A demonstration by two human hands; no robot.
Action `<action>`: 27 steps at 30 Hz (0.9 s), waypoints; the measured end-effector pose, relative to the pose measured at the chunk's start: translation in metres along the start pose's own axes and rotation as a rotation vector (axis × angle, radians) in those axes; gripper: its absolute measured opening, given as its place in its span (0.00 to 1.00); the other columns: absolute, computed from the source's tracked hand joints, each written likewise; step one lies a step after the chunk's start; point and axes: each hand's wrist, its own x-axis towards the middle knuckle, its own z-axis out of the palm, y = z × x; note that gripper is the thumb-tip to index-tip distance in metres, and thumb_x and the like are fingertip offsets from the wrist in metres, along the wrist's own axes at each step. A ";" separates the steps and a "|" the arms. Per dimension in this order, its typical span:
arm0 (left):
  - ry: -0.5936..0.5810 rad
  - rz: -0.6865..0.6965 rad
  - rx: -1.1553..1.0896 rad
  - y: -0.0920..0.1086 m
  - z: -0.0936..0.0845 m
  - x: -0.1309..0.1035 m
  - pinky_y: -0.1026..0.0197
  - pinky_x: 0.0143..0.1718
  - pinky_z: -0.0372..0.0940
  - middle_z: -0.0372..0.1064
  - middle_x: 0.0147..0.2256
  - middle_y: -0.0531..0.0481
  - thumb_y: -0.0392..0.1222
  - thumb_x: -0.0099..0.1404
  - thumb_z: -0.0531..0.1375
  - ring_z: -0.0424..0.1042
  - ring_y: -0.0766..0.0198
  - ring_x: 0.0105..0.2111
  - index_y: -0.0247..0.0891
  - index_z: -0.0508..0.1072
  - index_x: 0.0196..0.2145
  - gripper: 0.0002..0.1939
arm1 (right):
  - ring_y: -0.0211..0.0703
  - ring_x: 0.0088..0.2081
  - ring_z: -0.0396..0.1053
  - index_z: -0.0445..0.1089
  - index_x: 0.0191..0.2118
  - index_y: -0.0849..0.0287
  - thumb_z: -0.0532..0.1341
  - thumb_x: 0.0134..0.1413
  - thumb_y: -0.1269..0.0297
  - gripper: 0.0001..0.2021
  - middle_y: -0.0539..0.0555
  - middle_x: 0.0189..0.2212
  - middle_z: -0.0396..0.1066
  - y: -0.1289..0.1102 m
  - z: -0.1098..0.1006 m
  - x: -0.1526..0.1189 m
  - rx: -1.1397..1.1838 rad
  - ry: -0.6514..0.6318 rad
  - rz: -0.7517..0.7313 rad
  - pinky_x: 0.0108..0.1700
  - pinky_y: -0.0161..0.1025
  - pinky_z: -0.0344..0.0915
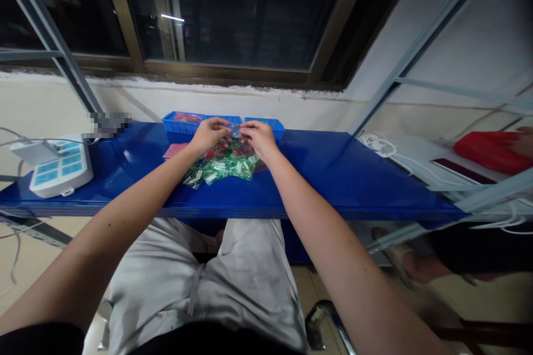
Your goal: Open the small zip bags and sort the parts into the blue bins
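Note:
Both hands meet above a blue table, close to the blue bins at its back. My left hand (211,136) has its fingers closed on one side of a small clear plastic bag (235,131). On the other side, my right hand (259,137) pinches the same bag. What is inside the bag is too small to tell. Beneath the hands lies a pile of small green and clear packets (231,167) with whitish pieces in them. Pink packets (175,150) lie left of the pile, partly behind my left forearm.
Blue bins (183,123) line the table's (333,177) back edge. A white power strip (62,166) sits at the left end. Metal posts rise at both sides. Right of the table, a white surface holds cables and a red bag (491,151) by another person's hand.

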 end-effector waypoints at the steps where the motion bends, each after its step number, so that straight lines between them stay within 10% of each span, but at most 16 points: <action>1: 0.022 0.002 0.013 -0.002 -0.001 0.001 0.58 0.30 0.72 0.73 0.28 0.49 0.33 0.59 0.64 0.75 0.61 0.27 0.34 0.70 0.42 0.13 | 0.40 0.28 0.71 0.67 0.30 0.57 0.65 0.45 0.67 0.06 0.48 0.24 0.69 0.002 0.000 0.001 -0.063 0.010 -0.043 0.29 0.36 0.66; 9: 0.063 0.000 0.123 -0.010 -0.003 0.006 0.63 0.28 0.70 0.71 0.23 0.50 0.31 0.59 0.62 0.73 0.65 0.23 0.34 0.71 0.31 0.02 | 0.38 0.29 0.67 0.60 0.28 0.55 0.61 0.46 0.69 0.07 0.46 0.24 0.64 0.014 -0.002 0.007 -0.304 0.054 -0.283 0.31 0.35 0.65; 27: 0.213 -0.123 -0.080 -0.018 -0.011 0.012 0.53 0.36 0.75 0.72 0.26 0.51 0.32 0.64 0.59 0.78 0.61 0.26 0.39 0.59 0.36 0.10 | 0.39 0.23 0.69 0.67 0.29 0.57 0.60 0.49 0.66 0.02 0.48 0.22 0.68 0.009 0.001 0.002 -0.335 0.042 -0.180 0.29 0.37 0.66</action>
